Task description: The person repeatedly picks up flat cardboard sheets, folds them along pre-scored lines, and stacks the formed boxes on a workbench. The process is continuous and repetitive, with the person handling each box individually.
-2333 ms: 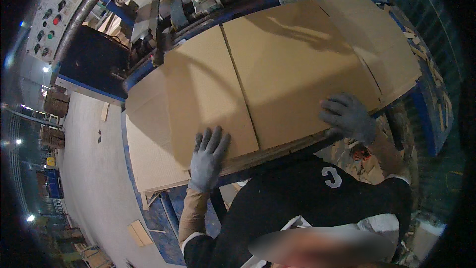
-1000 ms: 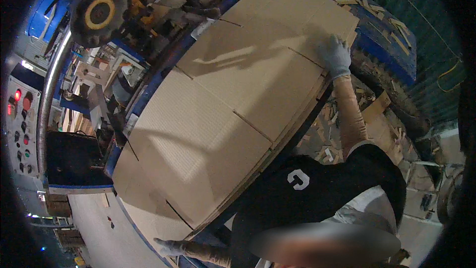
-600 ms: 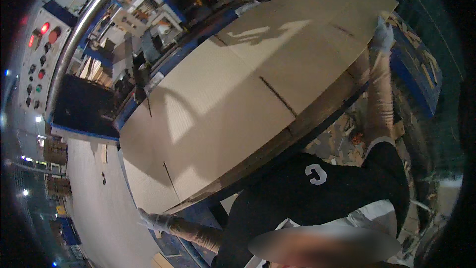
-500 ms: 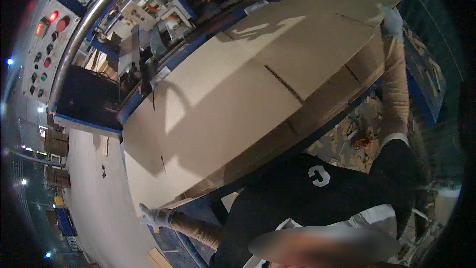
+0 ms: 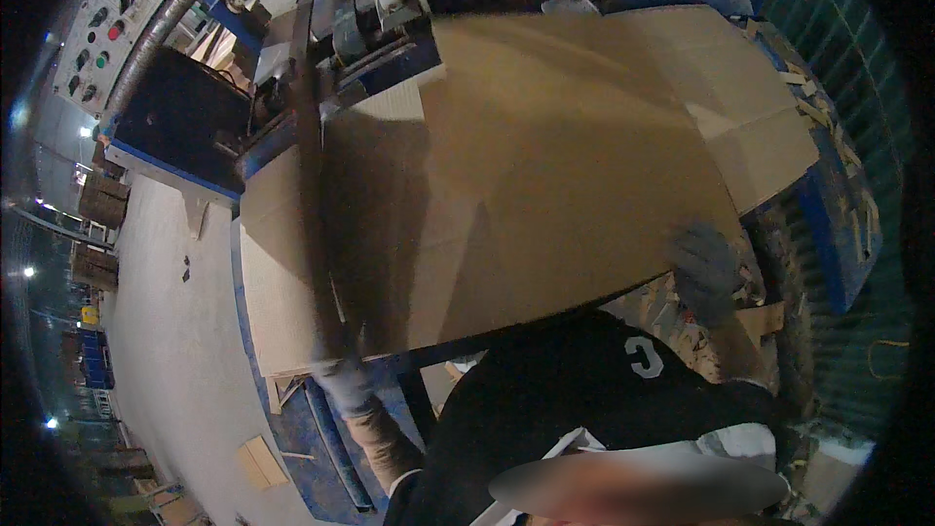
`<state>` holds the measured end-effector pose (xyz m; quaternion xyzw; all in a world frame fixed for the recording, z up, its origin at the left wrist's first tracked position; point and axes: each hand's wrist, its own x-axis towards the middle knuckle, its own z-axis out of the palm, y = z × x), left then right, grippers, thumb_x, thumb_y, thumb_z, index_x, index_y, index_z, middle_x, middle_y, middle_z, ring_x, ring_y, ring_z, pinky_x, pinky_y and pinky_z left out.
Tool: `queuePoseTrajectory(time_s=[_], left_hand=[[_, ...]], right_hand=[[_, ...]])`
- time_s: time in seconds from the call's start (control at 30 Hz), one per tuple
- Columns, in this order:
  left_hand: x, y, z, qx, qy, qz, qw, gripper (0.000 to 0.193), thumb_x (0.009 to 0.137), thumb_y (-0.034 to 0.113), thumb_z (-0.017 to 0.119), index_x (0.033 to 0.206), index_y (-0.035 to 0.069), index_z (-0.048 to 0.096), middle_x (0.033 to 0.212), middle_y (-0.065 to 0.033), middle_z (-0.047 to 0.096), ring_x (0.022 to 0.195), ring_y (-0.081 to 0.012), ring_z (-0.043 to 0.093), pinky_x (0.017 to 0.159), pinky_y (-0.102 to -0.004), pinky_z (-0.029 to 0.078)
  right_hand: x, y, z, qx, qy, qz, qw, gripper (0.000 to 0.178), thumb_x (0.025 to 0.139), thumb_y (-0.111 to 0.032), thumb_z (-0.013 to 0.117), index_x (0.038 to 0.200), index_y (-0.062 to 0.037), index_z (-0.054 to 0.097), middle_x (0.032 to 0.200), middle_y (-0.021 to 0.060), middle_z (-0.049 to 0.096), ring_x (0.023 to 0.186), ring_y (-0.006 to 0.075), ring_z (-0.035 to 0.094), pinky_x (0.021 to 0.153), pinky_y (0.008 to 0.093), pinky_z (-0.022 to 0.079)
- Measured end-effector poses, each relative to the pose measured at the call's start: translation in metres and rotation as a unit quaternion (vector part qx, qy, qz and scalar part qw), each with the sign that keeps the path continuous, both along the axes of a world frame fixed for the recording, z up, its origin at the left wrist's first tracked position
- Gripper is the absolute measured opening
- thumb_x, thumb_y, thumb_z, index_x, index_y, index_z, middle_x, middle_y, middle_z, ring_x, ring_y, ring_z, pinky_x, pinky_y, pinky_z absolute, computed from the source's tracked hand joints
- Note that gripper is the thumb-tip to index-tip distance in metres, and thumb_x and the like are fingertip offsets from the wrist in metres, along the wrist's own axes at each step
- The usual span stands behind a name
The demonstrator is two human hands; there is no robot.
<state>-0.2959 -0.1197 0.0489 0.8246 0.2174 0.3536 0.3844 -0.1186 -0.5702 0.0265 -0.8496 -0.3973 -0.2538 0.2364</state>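
A large brown cardboard sheet [image 5: 555, 175] lies slanted across the machine bed, blurred by motion. More cardboard [image 5: 755, 122] shows beyond its right end, and a paler layer [image 5: 278, 297] appears under its left part. At the near left edge, my left hand [image 5: 343, 388], in a pale glove, is closed on the sheet; its fingers are smeared. My right hand [image 5: 703, 261], in a grey glove, grips the near right corner with its fingers over the top. The thumb cannot be made out.
A control panel [image 5: 107, 24] with buttons stands at the upper left beside a metal rail [image 5: 180, 19]. Machine parts [image 5: 375, 24] line the far side. Cardboard scraps [image 5: 682, 326] lie below on the right, and a blue side table [image 5: 833, 224] holds strips.
My right hand has come from the far right corner nearer to my body. My left hand has shifted slightly right. The top sheet has swung, and the view has turned.
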Motion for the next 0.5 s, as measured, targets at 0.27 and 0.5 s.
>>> queuePoseTrajectory(time_s=[0.27, 0.5], left_hand=[[0.056, -0.007, 0.003, 0.385, 0.266, -0.275, 0.84, 0.054, 0.078, 0.005, 0.05, 0.13, 0.018, 0.054, 0.138, -0.0181, 0.046, 0.127, -0.04, 0.043, 0.109, -0.0512, 0.028], [0.076, 0.026, -0.007, 0.423, 0.196, -0.279, 0.84, 0.057, 0.076, 0.009, 0.057, 0.132, 0.018, 0.052, 0.138, -0.0158, 0.047, 0.126, -0.0383, 0.045, 0.109, -0.0511, 0.03]], right_hand=[[0.055, 0.009, -0.003, -0.144, 0.015, 0.162, 0.976, 0.042, 0.065, -0.016, 0.065, 0.107, -0.009, 0.061, 0.121, 0.0108, 0.058, 0.114, 0.0342, 0.054, 0.097, 0.0476, 0.043], [0.107, 0.024, 0.021, -0.309, -0.025, 0.125, 0.942, 0.049, 0.07, -0.033, 0.068, 0.113, -0.0092, 0.058, 0.124, 0.0121, 0.054, 0.123, 0.0326, 0.046, 0.105, 0.0462, 0.034]])
